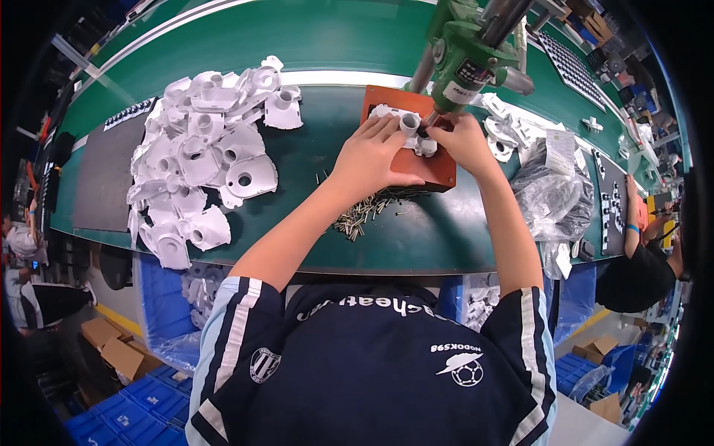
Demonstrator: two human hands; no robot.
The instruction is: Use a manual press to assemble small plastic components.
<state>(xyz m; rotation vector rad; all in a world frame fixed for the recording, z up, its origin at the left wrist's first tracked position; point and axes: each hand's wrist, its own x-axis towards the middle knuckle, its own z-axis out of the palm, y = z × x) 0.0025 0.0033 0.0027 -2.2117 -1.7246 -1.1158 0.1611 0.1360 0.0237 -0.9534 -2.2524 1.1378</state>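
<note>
A white plastic part [409,124] with a raised round collar lies on an orange-red block [442,172] on the bench. Across its left side rests my left hand [370,152], fingers gripping the part and thumb stretched along the block's front. My right hand [462,143] is closed in a pinch at the part's right side, just under the tip of a green press [470,63]. Whatever sits between those fingertips is too hidden to name. Many small metal pins or screws [361,221] lie loose in front of the block.
A big heap of white plastic parts [197,167] covers the bench's left, beside a dark mat [108,178]. To the right are more white parts [502,126] and a clear plastic bag [554,189]. Blue bins [163,301] stand below the bench edge. Other people are at both sides.
</note>
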